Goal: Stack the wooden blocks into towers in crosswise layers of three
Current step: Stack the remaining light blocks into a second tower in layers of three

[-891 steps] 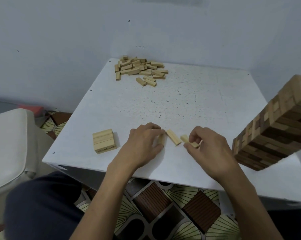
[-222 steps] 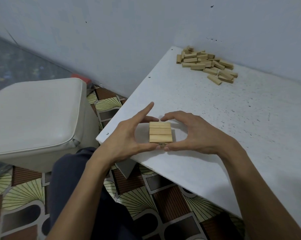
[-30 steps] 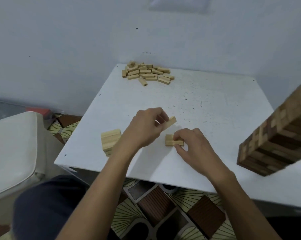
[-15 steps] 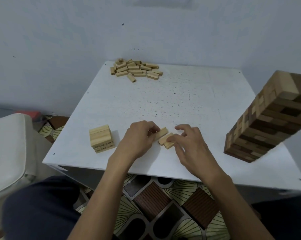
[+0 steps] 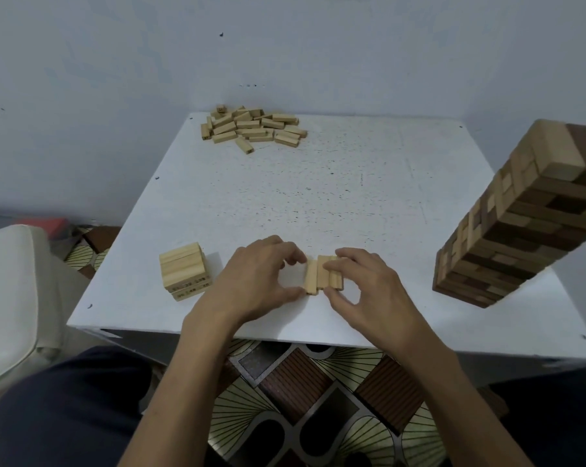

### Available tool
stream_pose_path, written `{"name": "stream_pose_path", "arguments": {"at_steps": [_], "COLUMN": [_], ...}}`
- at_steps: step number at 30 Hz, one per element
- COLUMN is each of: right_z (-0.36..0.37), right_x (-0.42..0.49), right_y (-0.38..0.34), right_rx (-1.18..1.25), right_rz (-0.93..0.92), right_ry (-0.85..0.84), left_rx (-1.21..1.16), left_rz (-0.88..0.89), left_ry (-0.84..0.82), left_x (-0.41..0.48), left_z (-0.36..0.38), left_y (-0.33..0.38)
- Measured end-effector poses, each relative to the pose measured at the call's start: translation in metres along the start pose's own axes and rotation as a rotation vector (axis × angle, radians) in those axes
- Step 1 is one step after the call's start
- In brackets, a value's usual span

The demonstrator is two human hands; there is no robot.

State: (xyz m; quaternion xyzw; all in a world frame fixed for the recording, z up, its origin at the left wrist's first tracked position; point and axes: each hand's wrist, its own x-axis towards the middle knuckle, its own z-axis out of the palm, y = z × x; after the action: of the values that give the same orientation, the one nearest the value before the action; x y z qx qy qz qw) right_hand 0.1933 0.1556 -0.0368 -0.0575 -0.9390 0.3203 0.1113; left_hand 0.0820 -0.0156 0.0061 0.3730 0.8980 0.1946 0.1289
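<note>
This looks like a room in a home. A small white table [image 5: 318,203], its top speckled with dark flecks, stands pushed against a plain, pale blue-grey painted wall [image 5: 116,96] that bears a few small marks. The floor [image 5: 318,396] has a household pattern of cream fan shapes and brown ribbed squares. A cream cushioned seat [image 5: 12,291] stands just beside the table on the left, with a red thing [image 5: 45,224] low by the wall behind it. On the table is a stacking game: a loose pile of wooden blocks [image 5: 251,128], a small stack [image 5: 183,269] and a tall tower [image 5: 520,224] of light and dark wood.
</note>
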Motion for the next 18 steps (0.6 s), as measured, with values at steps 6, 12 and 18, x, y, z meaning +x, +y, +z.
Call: {"name": "stream_pose_path", "arguments": {"at_steps": [6,12,18], "right_z": [-0.012,-0.016,-0.018], "right_x": [0.005,0.006,0.007], "right_y": [0.003,0.005,0.007], "right_rx": [0.026,0.005,0.012], "right_rz": [0.0,-0.004,-0.002], "right_ry": [-0.084,-0.117,-0.112], "left_rx": [-0.073,-0.133,-0.169], "left_rz": [0.129,0.137,0.132], "left_ry": [-0.086,-0.07,-0.056], "left_x": [0.004,0.008,0.012], "left_z": [0.001,0.009,0.013], "left_y": [-0.001,-0.001,-0.005]}}
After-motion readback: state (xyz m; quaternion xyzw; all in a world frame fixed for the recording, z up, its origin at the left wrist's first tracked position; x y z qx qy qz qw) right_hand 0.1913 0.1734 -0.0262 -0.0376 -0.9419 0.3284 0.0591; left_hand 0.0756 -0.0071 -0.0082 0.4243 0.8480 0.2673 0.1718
